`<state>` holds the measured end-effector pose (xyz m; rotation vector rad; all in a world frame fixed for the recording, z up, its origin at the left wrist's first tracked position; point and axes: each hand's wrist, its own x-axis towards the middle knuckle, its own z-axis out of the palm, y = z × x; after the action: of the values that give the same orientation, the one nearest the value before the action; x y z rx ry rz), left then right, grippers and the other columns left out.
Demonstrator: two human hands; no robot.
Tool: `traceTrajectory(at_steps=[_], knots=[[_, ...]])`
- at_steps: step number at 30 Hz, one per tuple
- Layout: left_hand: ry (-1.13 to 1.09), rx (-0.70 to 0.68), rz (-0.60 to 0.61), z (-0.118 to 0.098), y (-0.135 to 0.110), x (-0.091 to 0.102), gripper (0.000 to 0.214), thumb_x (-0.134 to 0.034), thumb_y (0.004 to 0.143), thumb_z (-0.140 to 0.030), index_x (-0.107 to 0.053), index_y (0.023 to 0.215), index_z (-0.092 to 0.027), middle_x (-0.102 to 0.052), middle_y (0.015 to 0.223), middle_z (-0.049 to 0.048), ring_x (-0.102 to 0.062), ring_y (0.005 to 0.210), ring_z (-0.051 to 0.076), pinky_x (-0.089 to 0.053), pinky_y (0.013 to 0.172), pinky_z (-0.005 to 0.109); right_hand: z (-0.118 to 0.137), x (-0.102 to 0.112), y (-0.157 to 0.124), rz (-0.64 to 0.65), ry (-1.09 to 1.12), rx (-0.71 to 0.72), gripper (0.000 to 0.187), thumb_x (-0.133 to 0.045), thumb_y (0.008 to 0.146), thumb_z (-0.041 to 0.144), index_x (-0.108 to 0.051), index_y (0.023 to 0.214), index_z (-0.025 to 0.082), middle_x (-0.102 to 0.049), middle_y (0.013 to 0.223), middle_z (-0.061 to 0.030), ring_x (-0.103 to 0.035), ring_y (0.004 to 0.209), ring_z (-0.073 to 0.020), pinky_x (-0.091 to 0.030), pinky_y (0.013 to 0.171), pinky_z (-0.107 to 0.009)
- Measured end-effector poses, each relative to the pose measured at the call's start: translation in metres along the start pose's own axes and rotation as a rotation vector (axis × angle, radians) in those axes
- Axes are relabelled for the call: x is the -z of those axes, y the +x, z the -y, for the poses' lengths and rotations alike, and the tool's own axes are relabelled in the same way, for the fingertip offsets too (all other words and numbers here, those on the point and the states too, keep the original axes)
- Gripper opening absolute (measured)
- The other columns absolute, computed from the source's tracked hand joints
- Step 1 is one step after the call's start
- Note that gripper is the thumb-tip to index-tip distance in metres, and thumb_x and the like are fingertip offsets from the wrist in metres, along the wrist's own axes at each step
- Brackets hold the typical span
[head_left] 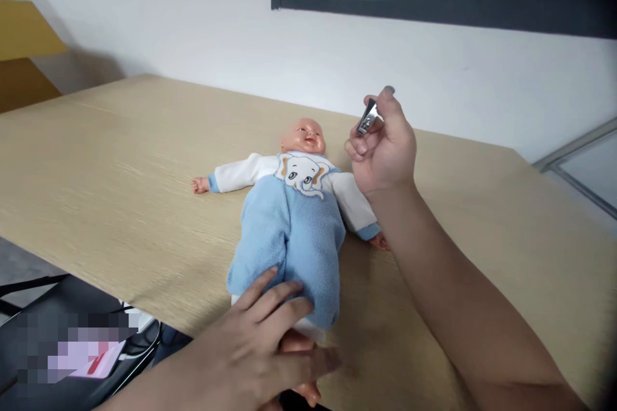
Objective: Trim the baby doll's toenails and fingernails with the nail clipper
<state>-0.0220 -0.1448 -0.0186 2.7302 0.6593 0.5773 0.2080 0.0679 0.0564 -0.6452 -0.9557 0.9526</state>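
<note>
baby doll [292,237] under left hand [255,340]; right hand [383,148] pinches nail clippers [367,118]

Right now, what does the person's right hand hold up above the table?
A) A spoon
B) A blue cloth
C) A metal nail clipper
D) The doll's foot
C. The right hand pinches a metal nail clipper between its fingers, raised clear of the baby doll lying on the table.
</note>
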Motion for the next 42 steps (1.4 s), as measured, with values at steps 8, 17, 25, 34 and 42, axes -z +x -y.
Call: traceTrajectory(at_steps=[8,17,25,34,42], knots=[[0.003,-0.079,0.179,-0.006,0.039,0.015,0.024,-0.064,0.102,-0.022,-0.078,0.121,-0.023,-0.068,0.139,0.0126,-0.056,0.145,0.039,-0.056,0.111,0.052,0.006,-0.001,-0.002,-0.022,0.059,0.017,0.04,-0.072,0.093,0.064,-0.062,0.088,0.025,-0.054,0.062,0.0068,-0.038,0.042,-0.0059,-0.014,0.039,-0.024],[-1.176,0.325,-0.665,0.084,0.067,0.055,0.039,-0.072,0.099,-0.051,-0.077,0.126,-0.023,-0.076,0.124,0.0114,-0.074,0.107,0.027,-0.063,0.087,0.035,-0.029,-0.017,-0.029,0.141,0.044,-0.215,0.041,-0.078,0.089,0.06,-0.061,0.098,0.024,-0.055,0.064,0.008,-0.042,0.042,-0.0048,-0.029,0.039,-0.02],[-0.887,0.547,-1.108,0.08,0.118,0.022,0.007,-0.065,0.103,-0.025,-0.071,0.105,-0.023,-0.076,0.103,0.0032,-0.071,0.094,0.019,-0.059,0.085,0.032,-0.029,-0.034,-0.072,-0.057,-0.29,0.403,0.036,-0.071,0.099,0.05,-0.051,0.123,0.032,-0.05,0.075,0.0057,-0.057,0.062,-0.012,-0.048,0.056,-0.027],[0.165,0.079,-1.212,0.072,0.101,-0.007,0.04,-0.048,0.108,-0.016,-0.061,0.145,-0.022,-0.066,0.127,0.0114,-0.065,0.118,0.024,-0.055,0.104,0.041,-0.05,-0.028,-0.068,-0.079,-0.361,0.476,0.04,-0.07,0.1,0.049,-0.05,0.127,0.027,-0.052,0.074,0.0064,-0.058,0.06,-0.0103,-0.043,0.05,-0.023],[-0.366,0.617,-0.849,0.08,0.112,0.035,0.036,-0.06,0.106,-0.056,-0.067,0.112,-0.021,-0.073,0.095,0.0076,-0.066,0.089,0.024,-0.053,0.084,0.038,-0.047,-0.016,-0.069,-0.06,-0.335,0.274,0.038,-0.076,0.098,0.046,-0.052,0.123,0.03,-0.054,0.073,0.0082,-0.057,0.059,-0.0105,-0.045,0.054,-0.025]])
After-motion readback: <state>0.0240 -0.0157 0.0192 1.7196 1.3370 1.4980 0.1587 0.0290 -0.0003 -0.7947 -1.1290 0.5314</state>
